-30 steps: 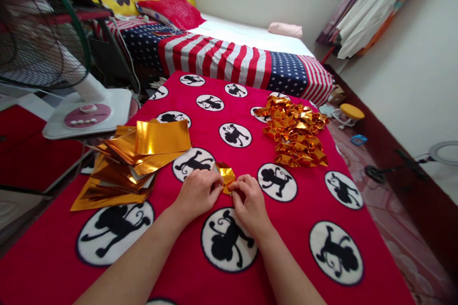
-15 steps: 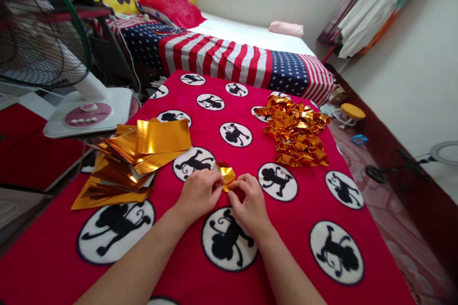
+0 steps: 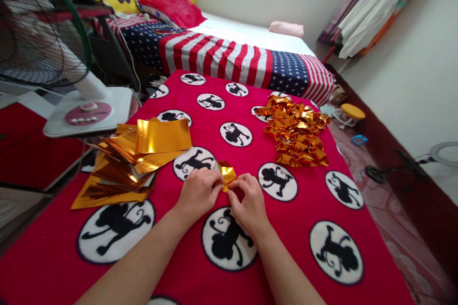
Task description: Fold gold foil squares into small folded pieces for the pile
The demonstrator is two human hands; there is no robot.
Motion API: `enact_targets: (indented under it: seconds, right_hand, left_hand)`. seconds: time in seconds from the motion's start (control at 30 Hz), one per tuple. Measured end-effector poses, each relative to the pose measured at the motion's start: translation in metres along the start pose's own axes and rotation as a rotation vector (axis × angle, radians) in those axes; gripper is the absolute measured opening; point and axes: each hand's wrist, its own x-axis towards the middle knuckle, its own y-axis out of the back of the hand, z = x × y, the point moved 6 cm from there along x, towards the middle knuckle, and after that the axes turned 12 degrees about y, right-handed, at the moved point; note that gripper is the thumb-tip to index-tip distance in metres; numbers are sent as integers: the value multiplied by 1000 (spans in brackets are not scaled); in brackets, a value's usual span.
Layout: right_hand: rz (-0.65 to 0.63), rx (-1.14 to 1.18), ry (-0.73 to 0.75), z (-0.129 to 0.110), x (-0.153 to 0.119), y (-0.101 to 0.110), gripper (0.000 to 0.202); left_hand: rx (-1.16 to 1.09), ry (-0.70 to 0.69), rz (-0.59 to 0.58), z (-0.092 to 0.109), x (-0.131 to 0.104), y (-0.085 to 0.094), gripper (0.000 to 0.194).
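Note:
Between my two hands is a small piece of gold foil paper, partly folded, on the red tablecloth. My left hand pinches its left side, thumb against fingers. On the near right edge, my right hand pinches it between thumb and index finger. Part of the paper is hidden behind the fingers. To the left lies a loose stack of flat gold foil sheets. Folded gold foil pieces make a heap at the far right of the table.
The red cloth with round monkey prints covers the table. A white fan stands close at the left. Beyond the far edge is a bed with a flag-patterned cover. A yellow stool is on the floor at right.
Almost nothing differs. Both hands stay in place on the foil paper, with only a slight shift of the fingers and of the paper's fold.

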Motion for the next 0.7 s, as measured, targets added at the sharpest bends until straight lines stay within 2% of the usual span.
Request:
enact_targets:
  seconds: [0.7]
  right_hand:
    - [0, -54, -4, 2, 0, -3, 9]
  left_hand:
    - [34, 5, 41, 0, -1, -3, 6]
